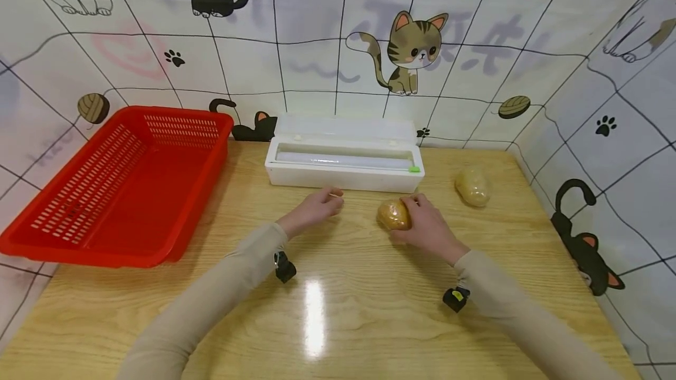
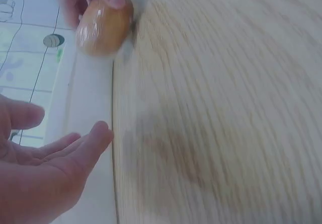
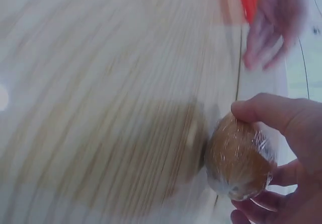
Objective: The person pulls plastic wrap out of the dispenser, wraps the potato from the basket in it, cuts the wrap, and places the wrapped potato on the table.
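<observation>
My right hand [image 1: 428, 227] grips a round, orange-brown item wrapped in clear cling film [image 1: 394, 214], thumb on one side and fingers on the other. In the right wrist view the film on this wrapped item [image 3: 239, 158] looks crinkled and shiny; what it is under the film I cannot tell. My left hand [image 1: 315, 209] holds nothing, its fingers loosely extended just in front of a white cling film dispenser [image 1: 343, 178]. The dispenser's lid [image 1: 345, 128] is up, showing a film roll [image 1: 338, 160] and a green slider [image 1: 414, 169] at its right end.
A second film-wrapped item [image 1: 473, 186], pale yellow, lies on the wooden table [image 1: 369, 321] at the right. To the left stands a red plastic basket [image 1: 179, 239] with slotted walls. Cat-patterned white sheeting [image 1: 311, 63] rises behind the table and along its sides.
</observation>
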### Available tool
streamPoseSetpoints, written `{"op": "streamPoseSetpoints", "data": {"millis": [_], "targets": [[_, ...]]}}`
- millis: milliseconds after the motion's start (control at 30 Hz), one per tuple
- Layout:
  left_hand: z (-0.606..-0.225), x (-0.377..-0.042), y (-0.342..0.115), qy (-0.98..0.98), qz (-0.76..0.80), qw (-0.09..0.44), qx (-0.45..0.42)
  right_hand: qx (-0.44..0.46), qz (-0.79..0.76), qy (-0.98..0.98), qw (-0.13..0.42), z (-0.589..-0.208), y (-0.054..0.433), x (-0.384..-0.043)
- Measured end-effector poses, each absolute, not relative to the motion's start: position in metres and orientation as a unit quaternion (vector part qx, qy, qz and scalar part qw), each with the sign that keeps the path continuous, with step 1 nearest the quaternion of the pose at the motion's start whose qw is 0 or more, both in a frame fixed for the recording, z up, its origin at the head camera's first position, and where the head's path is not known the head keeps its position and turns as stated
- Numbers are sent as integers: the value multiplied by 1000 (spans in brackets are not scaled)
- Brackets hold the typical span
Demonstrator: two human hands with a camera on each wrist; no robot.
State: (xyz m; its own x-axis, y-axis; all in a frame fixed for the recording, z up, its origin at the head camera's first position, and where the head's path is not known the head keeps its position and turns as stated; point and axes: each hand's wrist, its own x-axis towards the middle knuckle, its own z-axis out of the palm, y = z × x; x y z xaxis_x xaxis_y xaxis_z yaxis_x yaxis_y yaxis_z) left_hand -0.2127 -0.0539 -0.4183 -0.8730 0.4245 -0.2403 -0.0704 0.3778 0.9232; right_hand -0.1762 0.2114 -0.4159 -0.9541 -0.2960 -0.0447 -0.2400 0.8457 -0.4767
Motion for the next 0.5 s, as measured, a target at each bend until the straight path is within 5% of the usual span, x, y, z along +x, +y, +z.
{"op": "streamPoseSetpoints", "data": {"millis": [500], "targets": [[-422,-210,-66,777,579,224,103,-24,-194,981,-5,-405,273,-189]]}}
